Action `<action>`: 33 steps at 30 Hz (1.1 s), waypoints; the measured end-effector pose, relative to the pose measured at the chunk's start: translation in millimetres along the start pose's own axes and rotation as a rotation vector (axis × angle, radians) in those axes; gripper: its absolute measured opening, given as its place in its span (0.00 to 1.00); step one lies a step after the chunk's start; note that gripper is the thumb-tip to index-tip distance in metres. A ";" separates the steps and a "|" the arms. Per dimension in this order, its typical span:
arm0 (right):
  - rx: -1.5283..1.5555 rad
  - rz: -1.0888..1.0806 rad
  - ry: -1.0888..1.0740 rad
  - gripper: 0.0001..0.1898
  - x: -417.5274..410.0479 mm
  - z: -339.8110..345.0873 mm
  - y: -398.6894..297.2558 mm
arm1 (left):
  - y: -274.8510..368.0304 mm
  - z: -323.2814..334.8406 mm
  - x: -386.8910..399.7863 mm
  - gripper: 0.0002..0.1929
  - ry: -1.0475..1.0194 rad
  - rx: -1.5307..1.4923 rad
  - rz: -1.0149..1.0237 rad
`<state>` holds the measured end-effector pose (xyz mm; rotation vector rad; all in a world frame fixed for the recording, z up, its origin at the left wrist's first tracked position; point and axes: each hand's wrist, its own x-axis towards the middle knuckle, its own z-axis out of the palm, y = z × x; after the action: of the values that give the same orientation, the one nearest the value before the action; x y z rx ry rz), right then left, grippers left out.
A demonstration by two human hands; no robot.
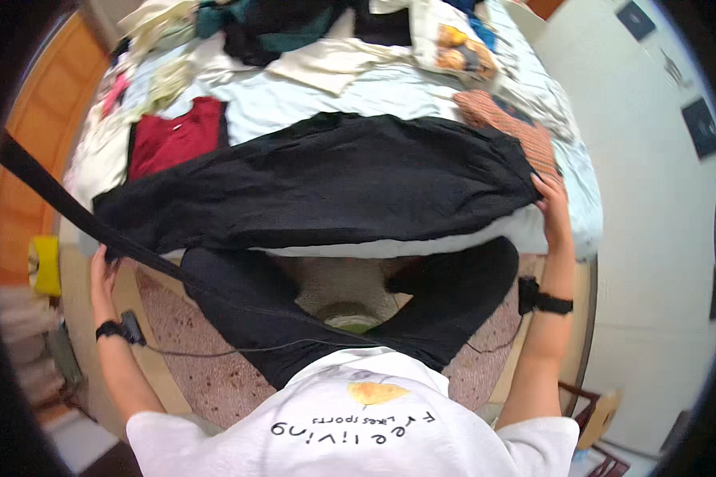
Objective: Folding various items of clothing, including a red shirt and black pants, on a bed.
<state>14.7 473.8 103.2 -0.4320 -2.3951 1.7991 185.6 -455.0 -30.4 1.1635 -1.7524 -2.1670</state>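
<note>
A long black garment (346, 179), perhaps a pair of trousers, lies spread sideways across the near side of the bed. Its left end is narrower, and soft wrinkles run over the cloth. At its lower left corner, my left hand (104, 271) grips the edge, the fingertips partly hidden by the cloth. My right hand (552, 197) holds the right end between thumb and fingers. Beyond the black garment lie a folded dark red top (178, 138) on the left and an orange-brown knitted garment (516, 122) on the right, each partly covered by it.
Piled clothes (286, 30) fill the far side of the bed (262, 101). A black strap (65, 191) crosses the view at left. Cables run from the wrist devices (132, 327) over my lap. A white cabinet or wall (644, 179) stands right, with a wooden chair (596, 417) below.
</note>
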 end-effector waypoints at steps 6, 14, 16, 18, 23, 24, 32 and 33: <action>0.017 0.254 -0.193 0.09 -7.5 -2.6 6.6 | -15.7 -19.0 11.4 0.30 -0.018 -0.117 -0.119; -0.456 0.224 -0.145 0.33 -18.5 7.4 24.8 | -5.6 7.7 -6.4 0.25 0.042 -0.024 -0.141; -0.329 0.232 -0.112 0.41 -19.3 16.7 26.9 | -4.2 10.5 -4.0 0.26 0.020 -0.066 -0.171; -0.214 0.260 -0.065 0.48 -18.0 22.9 26.2 | -3.4 14.0 -2.9 0.27 0.007 -0.061 -0.120; -0.443 0.376 -0.241 0.58 -7.8 31.9 15.5 | 3.2 33.1 -17.6 0.28 -0.054 -0.093 -0.064; -0.435 0.418 -0.295 0.57 -6.6 36.0 13.3 | 4.7 38.4 -21.8 0.26 -0.051 -0.117 -0.088; 0.388 0.465 -0.418 0.12 0.5 78.4 -21.0 | 29.1 56.9 -16.1 0.22 -0.179 -0.110 0.034; 0.431 0.447 -0.442 0.09 1.5 84.2 -24.5 | 35.3 54.4 -12.9 0.22 -0.197 -0.102 0.051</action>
<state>-12.5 390.4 102.1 -0.6029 -2.1618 2.7862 148.1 -416.9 8.5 0.8995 -1.6991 -2.3800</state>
